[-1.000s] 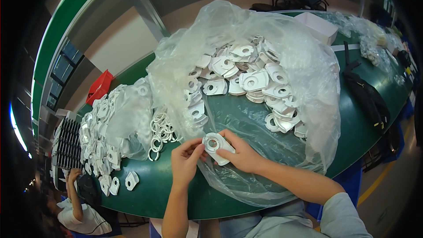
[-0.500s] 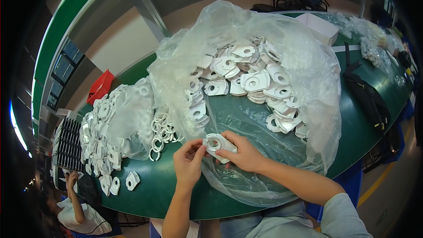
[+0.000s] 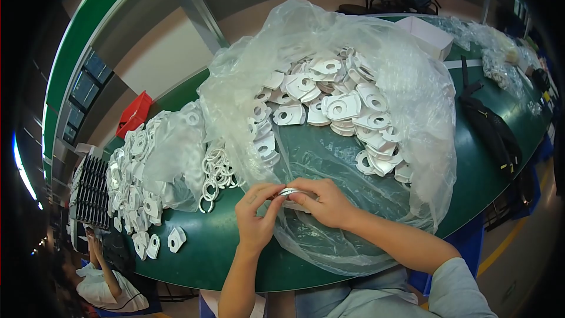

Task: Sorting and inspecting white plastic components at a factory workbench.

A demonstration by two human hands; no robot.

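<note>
And here it is, the white part (image 3: 288, 191), pinched between two hands and tilted up so it shows nearly edge-on! The left hand (image 3: 255, 218) has its grip closed on the left side, thumb against fingers; the right hand (image 3: 326, 205) has its grip closed on the other, hiding much of the piece. They meet over the near-left margin of the big plastic bag (image 3: 426, 135), its thin film spreading under the right forearm. Beyond the fingers, green worktop (image 3: 200, 265) shows through the film, giving them room to move before the heap of white pieces (image 3: 353, 107), which curves round the back and both sides. Left is tighter: a tangle of white rings (image 3: 219, 172) lies near the left hand, then a second white pile (image 3: 134, 203) climbs toward the red bin (image 3: 134, 115). Closer in, a loose white piece (image 3: 180, 237) lies near the curved front edge, green surface between it and the left forearm. Out right, a band of green separates the plastic from a black bag (image 3: 496, 135).
</note>
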